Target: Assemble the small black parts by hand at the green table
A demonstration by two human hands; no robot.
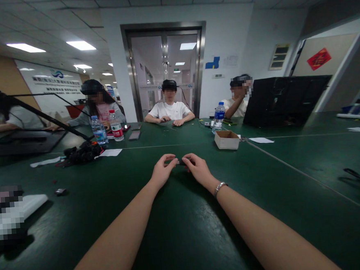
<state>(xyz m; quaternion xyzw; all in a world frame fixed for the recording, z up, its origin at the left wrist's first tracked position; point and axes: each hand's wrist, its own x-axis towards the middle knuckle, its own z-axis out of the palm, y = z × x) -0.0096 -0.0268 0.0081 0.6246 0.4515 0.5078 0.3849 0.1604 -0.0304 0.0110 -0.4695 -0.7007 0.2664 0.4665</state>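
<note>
Just above the middle of the green table, my two hands meet around a small black stick with a silvery end, which looks like a USB stick. My right hand pinches its dark body between thumb and fingers. From the other side, my left hand has thumb and index finger closed at the silvery end. Fingertips cover much of the stick, so its details are too small to make out. A silvery bracelet is on my right wrist.
An open cardboard box stands beyond my right hand, with a water bottle behind it. Two bottles stand back left, near a black tangled bundle. A large monitor is at right. Several people sit around the table.
</note>
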